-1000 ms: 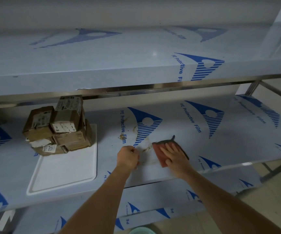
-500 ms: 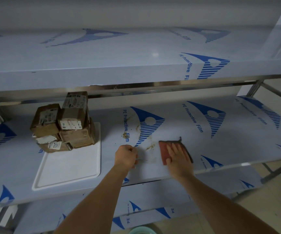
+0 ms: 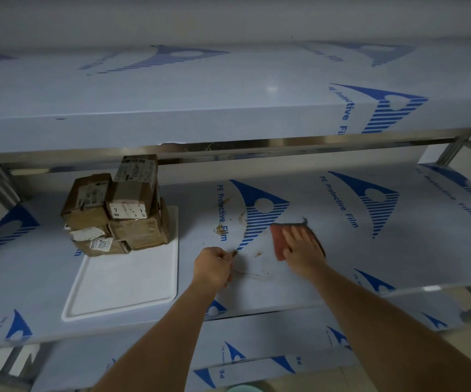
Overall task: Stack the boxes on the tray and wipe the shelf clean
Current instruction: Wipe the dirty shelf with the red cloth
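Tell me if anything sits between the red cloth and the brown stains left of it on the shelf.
Nothing visible does. The flat red cloth lies under the right hand, and bare film-covered shelf runs from its left edge to the brown stains. The left hand pinches a brown scrap beside them, not in the path.

You have the brown cardboard boxes (image 3: 115, 210) with white labels stacked in a two-level pile on the far end of the flat white rectangular plastic tray (image 3: 121, 287), its near part bare. The tray lies on the left half of the middle metal shelf (image 3: 370, 250), which is covered in pale film printed with blue triangles, and reaches close to the shelf's front edge. Brown stains (image 3: 245, 250) smear the shelf's centre, right of the tray. The reddish-orange scouring pad (image 3: 278, 241) with a dark backing lies flat just right of the stains.
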